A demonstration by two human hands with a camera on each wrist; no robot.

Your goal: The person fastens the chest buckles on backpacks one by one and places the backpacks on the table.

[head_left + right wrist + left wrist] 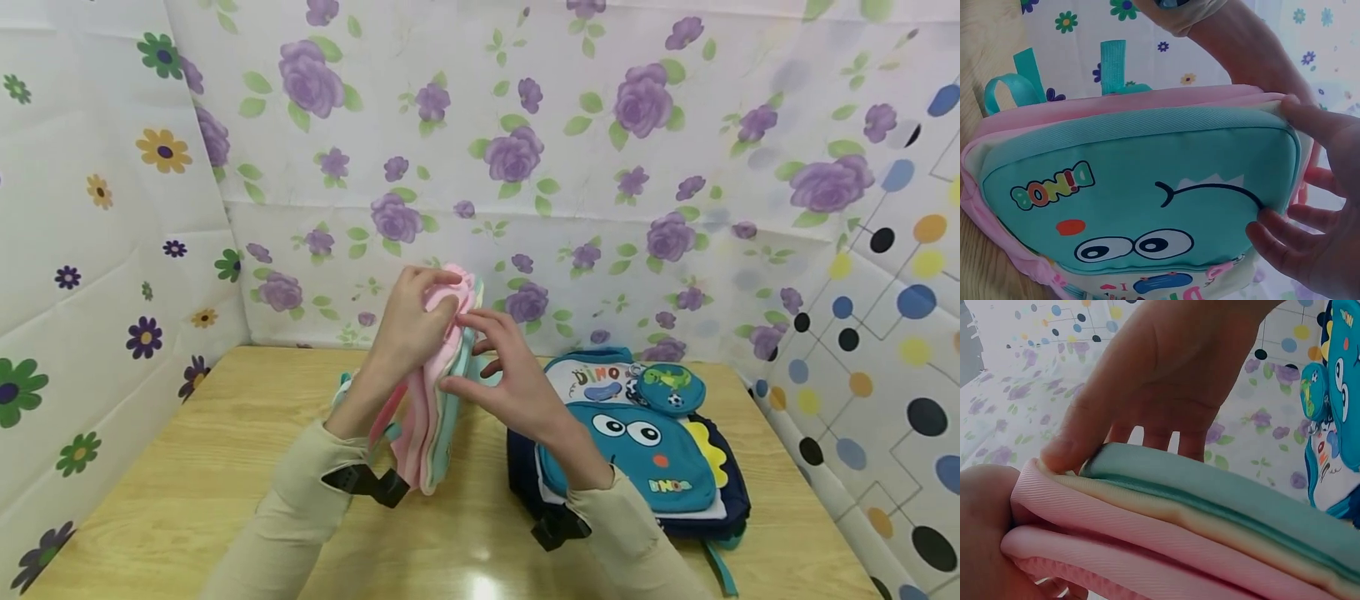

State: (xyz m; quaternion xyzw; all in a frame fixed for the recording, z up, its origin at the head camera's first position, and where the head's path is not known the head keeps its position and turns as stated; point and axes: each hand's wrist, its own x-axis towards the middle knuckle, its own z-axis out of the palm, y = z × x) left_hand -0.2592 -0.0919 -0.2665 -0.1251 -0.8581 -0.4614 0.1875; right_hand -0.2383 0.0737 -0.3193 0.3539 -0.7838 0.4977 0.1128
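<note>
Floral sheeting hung on three sides of us, purple roses behind and daisies to our left, and under our arms lay a pale wooden table (pixel 187 467). Between our hands we held a pink backpack (pixel 431 400) stood up on its edge, its bottom resting on the table near our left wrist and its top raised toward the back wall, so that its long axis ran away from us and upward.

Our left hand (pixel 408 329) gripped the top of the pack from the pink side, fingers curled over the upper edge and thumb pressed against the layered seams, as the left wrist view showed. Our right hand (pixel 510 383) met it from the other side, on the teal front panel (pixel 1141 187) with the cartoon eyes and the word DINO. Its fingers were spread and only lightly bent: the thumb lay along the panel's top corner, and the fingertips (pixel 1266 234) touched the panel's edge lower down. It steadied the pack more than it clasped it.

So the pack lay directly between the two palms, the left hand carrying the hold and the right nearer the teal face. Just to the right, flat on the table and apart from our hands, lay a navy backpack (pixel 637 450) with the same dinosaur face and a small round pouch (pixel 670 388) clipped near its top.
</note>
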